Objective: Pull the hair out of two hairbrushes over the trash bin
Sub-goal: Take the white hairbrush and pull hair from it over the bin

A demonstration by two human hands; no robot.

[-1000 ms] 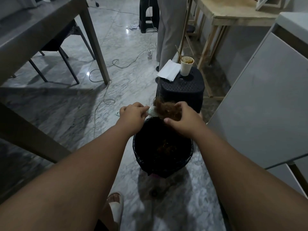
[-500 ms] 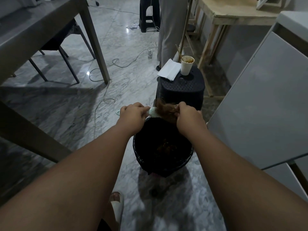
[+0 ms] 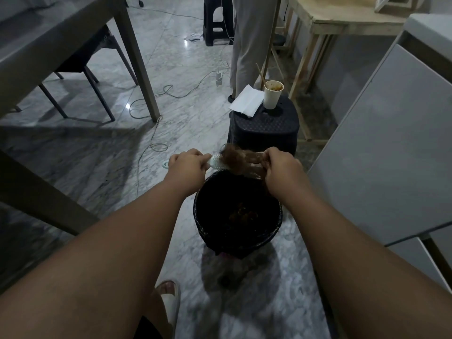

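My left hand is curled tight around the handle of a white plastic hairbrush, holding it level above the far rim of the round trash bin lined with a black bag, which stands on the grey marble floor. A tangled brown clump of hair sits on the brush head. My right hand pinches the right end of that clump, fingers curled into it. Brown hair already lies at the bottom of the bin. Behind the bin is a black plastic stool carrying a folded white napkin and a white paper cup.
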